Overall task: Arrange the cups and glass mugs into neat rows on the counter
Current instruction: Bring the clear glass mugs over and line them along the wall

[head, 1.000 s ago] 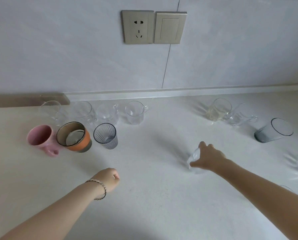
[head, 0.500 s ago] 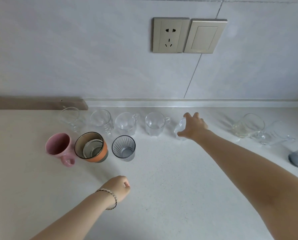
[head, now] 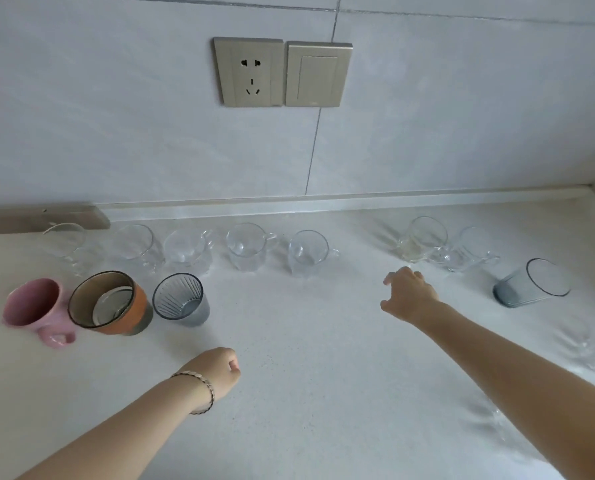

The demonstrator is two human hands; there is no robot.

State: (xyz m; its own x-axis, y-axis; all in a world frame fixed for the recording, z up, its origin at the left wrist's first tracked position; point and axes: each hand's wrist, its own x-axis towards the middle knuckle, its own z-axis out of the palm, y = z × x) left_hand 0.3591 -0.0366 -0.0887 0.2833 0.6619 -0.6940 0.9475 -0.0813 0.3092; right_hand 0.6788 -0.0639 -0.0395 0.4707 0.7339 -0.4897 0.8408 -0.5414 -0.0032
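Observation:
Several clear glass mugs stand in a back row along the wall; the rightmost of that row is a clear mug (head: 308, 252). In front at the left stand a pink mug (head: 34, 306), an orange-banded cup (head: 110, 303) and a ribbed grey glass (head: 181, 301). Two more clear mugs (head: 424, 239) (head: 469, 249) stand at the back right, and a grey glass (head: 531, 287) further right. My right hand (head: 408, 294) hovers empty, fingers apart, right of the row. My left hand (head: 216, 370) rests as a fist on the counter.
A white counter (head: 306, 375) meets a tiled wall with a socket (head: 249, 72) and a switch (head: 318, 74). A wooden strip (head: 39, 218) lies at the back left. Faint clear glassware (head: 590, 344) shows at the right edge.
My right hand carried a clear mug from mid-counter to the right end of the back row, let go of it and drew back to the right. The left hand stayed put.

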